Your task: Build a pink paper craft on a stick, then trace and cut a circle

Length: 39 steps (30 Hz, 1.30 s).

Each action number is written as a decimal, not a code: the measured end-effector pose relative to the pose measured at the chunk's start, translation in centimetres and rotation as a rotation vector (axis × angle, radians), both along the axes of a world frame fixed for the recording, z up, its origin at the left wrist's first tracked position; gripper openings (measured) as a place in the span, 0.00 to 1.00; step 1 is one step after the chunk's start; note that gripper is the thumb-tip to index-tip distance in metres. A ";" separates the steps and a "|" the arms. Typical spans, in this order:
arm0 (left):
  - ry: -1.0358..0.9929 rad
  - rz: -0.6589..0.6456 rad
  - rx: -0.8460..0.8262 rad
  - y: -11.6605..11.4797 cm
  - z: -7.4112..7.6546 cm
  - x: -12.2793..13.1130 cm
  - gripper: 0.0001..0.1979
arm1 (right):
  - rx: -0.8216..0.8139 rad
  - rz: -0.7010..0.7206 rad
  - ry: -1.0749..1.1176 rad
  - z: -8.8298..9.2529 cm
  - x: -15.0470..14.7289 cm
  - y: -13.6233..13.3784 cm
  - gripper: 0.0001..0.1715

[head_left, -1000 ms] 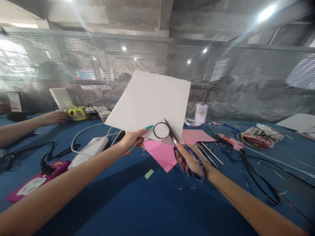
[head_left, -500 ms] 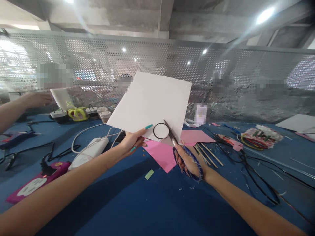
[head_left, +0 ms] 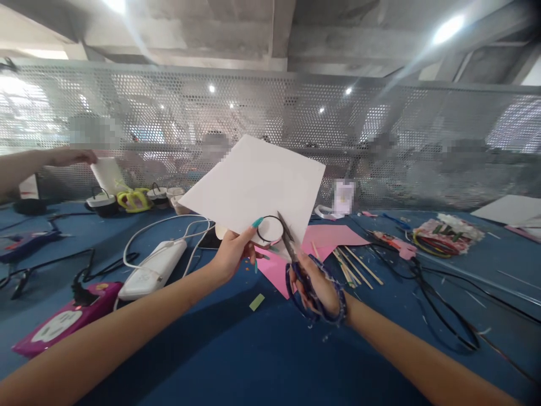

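A white sheet of paper (head_left: 262,175) is held up over the table, its lower edge pinched by my left hand (head_left: 234,248) with the thumb on top. Near that thumb a black circle outline (head_left: 270,216) is drawn on the paper. My right hand (head_left: 319,282) is closed round the handles of a pair of scissors (head_left: 291,245) with blue-wrapped grips. The blades lie against the right side of the circle, at the paper. Below the sheet lies pink paper (head_left: 274,273) on the blue table.
Wooden sticks (head_left: 359,266), a pink glue gun (head_left: 401,246) and black cables lie to the right. To the left are a white power strip (head_left: 154,270) and a magenta socket block (head_left: 67,318). Another person's hand (head_left: 74,157) touches a white object. A perforated metal screen (head_left: 253,101) stands behind.
The white sheet has turned clockwise and shifted slightly down and left. My right hand and the scissors moved a little left and lower. The other person's hand rose slightly.
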<state>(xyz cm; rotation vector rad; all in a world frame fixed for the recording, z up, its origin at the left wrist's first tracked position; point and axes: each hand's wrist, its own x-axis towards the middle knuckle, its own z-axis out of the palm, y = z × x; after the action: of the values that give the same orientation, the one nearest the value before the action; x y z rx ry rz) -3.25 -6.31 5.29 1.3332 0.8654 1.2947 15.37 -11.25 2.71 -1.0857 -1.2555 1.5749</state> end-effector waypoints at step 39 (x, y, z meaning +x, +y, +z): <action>0.042 -0.084 -0.045 -1.0 1.2 -0.4 0.18 | 0.101 0.069 -0.091 1.7 2.3 0.0 0.38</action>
<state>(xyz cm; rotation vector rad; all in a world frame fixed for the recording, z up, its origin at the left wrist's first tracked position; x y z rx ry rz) -3.62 -7.29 6.53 1.3511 0.8529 1.1795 17.70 -11.20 4.44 -1.0701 -1.4320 1.5099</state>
